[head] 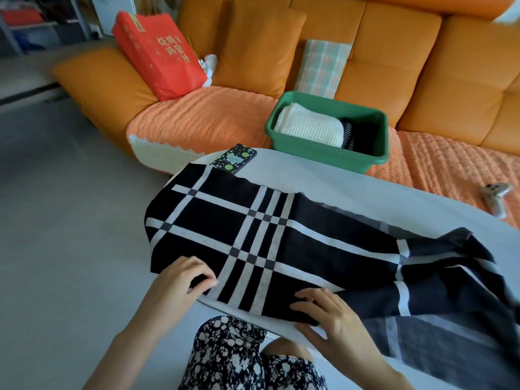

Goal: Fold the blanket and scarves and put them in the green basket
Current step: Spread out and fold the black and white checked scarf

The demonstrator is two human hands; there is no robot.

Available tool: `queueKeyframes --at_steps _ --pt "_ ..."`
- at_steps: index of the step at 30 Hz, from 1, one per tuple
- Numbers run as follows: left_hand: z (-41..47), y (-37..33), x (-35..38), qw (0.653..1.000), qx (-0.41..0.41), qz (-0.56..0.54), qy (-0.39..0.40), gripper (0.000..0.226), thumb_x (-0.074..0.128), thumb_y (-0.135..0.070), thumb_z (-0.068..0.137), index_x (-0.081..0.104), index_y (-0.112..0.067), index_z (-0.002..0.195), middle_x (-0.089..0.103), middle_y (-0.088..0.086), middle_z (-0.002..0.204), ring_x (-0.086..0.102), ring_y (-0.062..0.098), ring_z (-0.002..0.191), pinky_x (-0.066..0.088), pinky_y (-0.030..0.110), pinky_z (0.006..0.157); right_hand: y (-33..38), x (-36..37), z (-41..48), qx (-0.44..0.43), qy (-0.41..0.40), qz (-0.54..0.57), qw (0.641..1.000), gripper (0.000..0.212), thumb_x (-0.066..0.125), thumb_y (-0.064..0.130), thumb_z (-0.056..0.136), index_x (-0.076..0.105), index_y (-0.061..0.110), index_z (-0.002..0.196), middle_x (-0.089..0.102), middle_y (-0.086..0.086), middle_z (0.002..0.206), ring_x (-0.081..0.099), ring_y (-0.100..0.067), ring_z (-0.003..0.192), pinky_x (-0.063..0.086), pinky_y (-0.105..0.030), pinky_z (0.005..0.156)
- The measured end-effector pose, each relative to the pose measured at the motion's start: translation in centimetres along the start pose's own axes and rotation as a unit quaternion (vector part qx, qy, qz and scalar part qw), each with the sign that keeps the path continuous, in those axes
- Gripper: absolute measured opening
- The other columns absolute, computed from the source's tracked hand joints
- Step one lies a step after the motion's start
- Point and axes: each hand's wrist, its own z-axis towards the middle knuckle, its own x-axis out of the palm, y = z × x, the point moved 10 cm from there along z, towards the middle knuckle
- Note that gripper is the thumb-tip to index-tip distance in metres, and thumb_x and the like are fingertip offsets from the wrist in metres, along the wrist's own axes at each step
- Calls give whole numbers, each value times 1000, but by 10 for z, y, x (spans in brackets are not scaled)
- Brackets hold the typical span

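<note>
A black scarf with white checks (281,243) lies spread along the white table (351,192), its right end bunched and hanging over the near edge. My left hand (185,280) pinches the scarf's near left corner. My right hand (329,313) holds the near edge further right, fingers curled over the cloth. The green basket (326,153) stands on the sofa beyond the table; a folded cream knit blanket (309,126) and a folded dark scarf (357,133) lie inside it.
A phone in a black dotted case (234,159) lies on the table's far left edge, touching the scarf. A game controller (496,197) rests on the orange sofa (422,66) at right. A red bag (160,54) and plaid cloth (320,68) lean on the cushions.
</note>
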Motion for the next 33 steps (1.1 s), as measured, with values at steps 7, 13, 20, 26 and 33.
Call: queueKeyframes --at_steps 7,13,20,26,33 --pt "14 -93 56 993 85 -55 67 47 32 -62 80 62 -33 101 54 -25 100 48 -8 100 39 13 88 -93 -57 -69 159 -81 20 984 27 71 18 81 66 29 104 58 19 109 52 0 103 41 -20 86" --pt "16 -172 112 978 162 -62 112 29 55 -42 87 60 -29 113 53 -18 111 45 0 105 36 18 91 -142 -68 -100 198 -93 -46 975 36 78 12 73 67 20 106 60 13 104 52 -5 95 47 -23 74" --pt "27 -180 125 987 151 5 49 16 67 -36 78 65 -31 93 56 -18 86 54 3 86 43 17 72 -147 -69 -84 143 -104 -89 980 23 77 16 75 71 16 97 61 6 89 58 -13 82 51 -23 56" --pt "29 -185 128 991 131 27 25 17 81 -26 64 66 -30 73 57 -18 71 56 5 70 47 17 57 -140 -73 -86 101 -160 -127 974 26 49 24 89 70 12 78 63 5 81 57 -12 74 46 -19 60" --pt "27 -177 120 993 101 -55 19 20 53 -39 84 66 -24 85 60 -17 81 57 2 77 46 16 66 -142 -72 -97 126 -139 -49 981 18 50 31 90 61 17 86 58 12 92 52 -5 83 41 -16 72"
